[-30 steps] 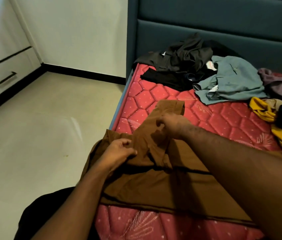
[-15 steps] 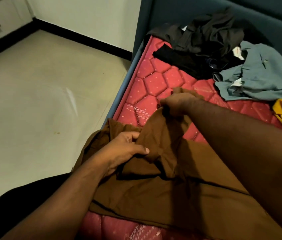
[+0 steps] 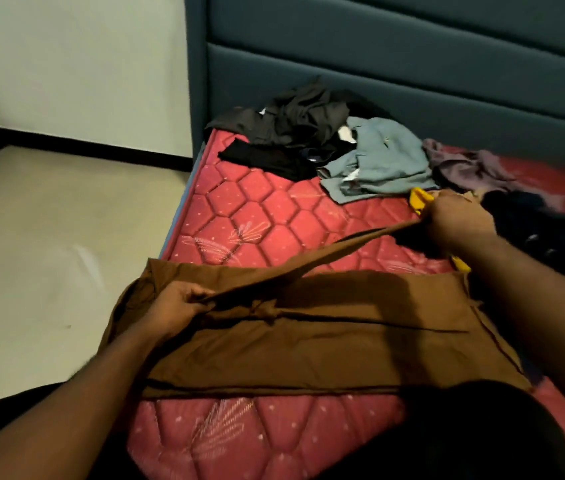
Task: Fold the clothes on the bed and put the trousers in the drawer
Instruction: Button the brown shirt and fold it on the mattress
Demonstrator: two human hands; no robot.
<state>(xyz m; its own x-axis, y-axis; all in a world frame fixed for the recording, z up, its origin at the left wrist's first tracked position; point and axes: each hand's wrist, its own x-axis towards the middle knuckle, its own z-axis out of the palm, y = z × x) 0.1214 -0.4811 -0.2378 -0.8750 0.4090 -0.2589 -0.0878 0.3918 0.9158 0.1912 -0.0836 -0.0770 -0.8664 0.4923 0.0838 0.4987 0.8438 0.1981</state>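
Brown trousers (image 3: 308, 348) at mattress edge (image 3: 184, 216), both grips pinching (stretched taut)

Pale wall (image 3: 76, 64) at the back left, edged below by a black skirting (image 3: 94, 152). Beige glossy floor (image 3: 49, 254) on the left, catching a faint streak of light. Teal padded headboard (image 3: 395, 53) with horizontal channels, upright behind the bed. Red quilted mattress (image 3: 256, 209) in a hexagon pattern with pale leaf prints, its blue edge against the floor side. Dim, warm lighting.
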